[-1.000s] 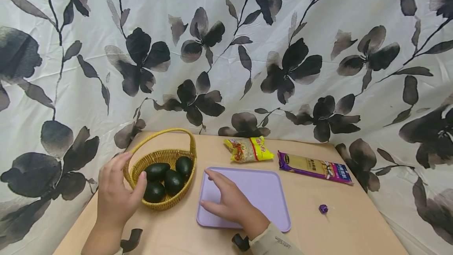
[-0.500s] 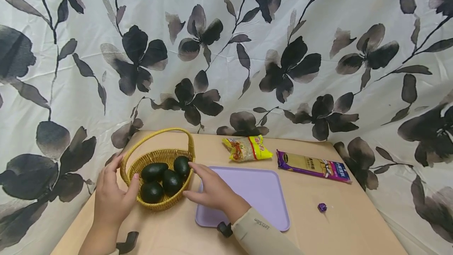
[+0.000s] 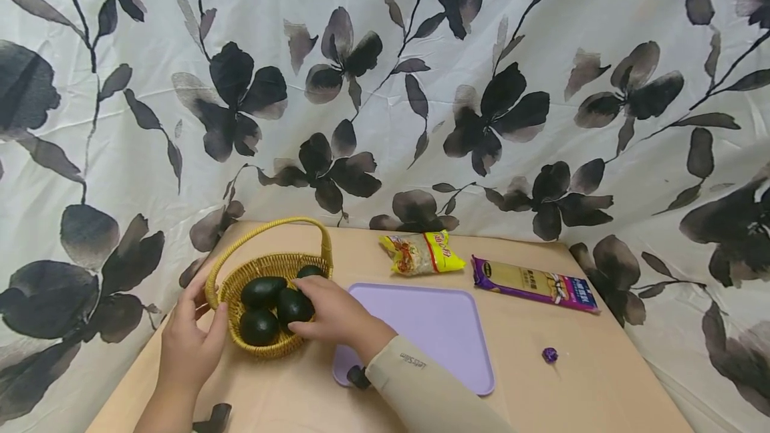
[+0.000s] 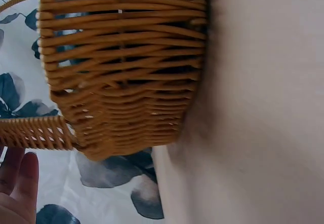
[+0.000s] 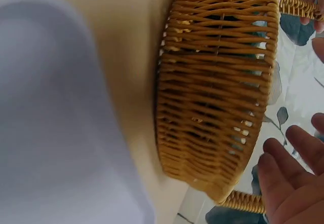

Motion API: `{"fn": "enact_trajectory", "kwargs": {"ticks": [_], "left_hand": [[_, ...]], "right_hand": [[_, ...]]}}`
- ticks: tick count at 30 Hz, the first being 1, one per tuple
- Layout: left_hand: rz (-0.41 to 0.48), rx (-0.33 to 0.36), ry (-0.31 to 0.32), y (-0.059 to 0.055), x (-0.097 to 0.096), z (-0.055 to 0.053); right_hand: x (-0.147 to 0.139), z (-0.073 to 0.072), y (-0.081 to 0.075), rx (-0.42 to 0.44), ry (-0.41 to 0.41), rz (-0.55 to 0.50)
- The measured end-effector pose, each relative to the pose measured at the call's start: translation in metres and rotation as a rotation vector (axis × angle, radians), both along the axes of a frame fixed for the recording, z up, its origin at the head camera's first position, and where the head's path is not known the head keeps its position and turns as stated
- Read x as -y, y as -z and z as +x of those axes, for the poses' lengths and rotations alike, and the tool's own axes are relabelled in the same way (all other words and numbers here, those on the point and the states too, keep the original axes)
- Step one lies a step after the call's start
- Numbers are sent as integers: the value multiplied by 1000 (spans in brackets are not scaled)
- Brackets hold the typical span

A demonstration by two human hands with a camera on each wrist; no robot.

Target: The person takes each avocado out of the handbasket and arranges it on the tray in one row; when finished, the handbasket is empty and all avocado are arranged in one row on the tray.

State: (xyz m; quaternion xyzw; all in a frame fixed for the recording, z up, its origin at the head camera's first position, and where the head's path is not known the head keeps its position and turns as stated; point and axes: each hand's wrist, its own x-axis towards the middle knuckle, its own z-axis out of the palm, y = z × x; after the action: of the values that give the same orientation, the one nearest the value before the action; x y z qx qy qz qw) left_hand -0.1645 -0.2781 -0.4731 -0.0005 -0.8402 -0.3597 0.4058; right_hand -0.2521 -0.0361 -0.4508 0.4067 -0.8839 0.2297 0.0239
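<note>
A yellow wicker basket (image 3: 265, 351) with a tall handle holds several dark avocados (image 3: 259, 327), seen in the head view. My left hand (image 3: 189, 346) is at the basket's left side, its fingers by the base of the handle and its thumb near the rim. From the right, my right hand (image 3: 333, 309) reaches over the rim, thumb and fingers spread around the front-right avocado (image 3: 293, 306); whether they touch it is unclear. The right wrist view has the right hand's fingers (image 5: 283, 165) extended above the woven wall, while the avocados are hidden there.
A lilac tray (image 3: 421, 333) lies right of the basket, partly under the right forearm. Behind it is a yellow food packet (image 3: 421, 254). Farther right are a long purple-and-gold packet (image 3: 535, 284) and a small purple-wrapped lollipop (image 3: 550, 355). A floral curtain (image 3: 385, 119) hangs behind the table.
My right hand has moved left from over the tray to above the avocados in the basket. My left hand has shifted slightly left and down beside the handle.
</note>
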Motion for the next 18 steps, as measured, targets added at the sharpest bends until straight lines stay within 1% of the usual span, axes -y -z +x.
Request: {"fn": "enact_trajectory", "kwargs": {"ticks": [3, 7, 9, 10, 13, 16, 18], "left_hand": [[15, 49, -15, 6, 2, 1], [44, 126, -27, 9, 2, 0], [52, 143, -26, 11, 2, -1], [51, 146, -25, 11, 2, -2], [47, 127, -16, 15, 4, -2], [50, 104, -9, 19, 6, -1], [59, 107, -9, 22, 6, 1]], "right_hand": [[10, -2, 1, -7, 12, 45], [18, -6, 1, -23, 26, 100], [21, -8, 0, -31, 33, 125], [23, -8, 0, -31, 37, 138], [29, -10, -1, -30, 48, 177], [36, -10, 2, -1, 68, 208], [41, -10, 4, 12, 76, 221]]}}
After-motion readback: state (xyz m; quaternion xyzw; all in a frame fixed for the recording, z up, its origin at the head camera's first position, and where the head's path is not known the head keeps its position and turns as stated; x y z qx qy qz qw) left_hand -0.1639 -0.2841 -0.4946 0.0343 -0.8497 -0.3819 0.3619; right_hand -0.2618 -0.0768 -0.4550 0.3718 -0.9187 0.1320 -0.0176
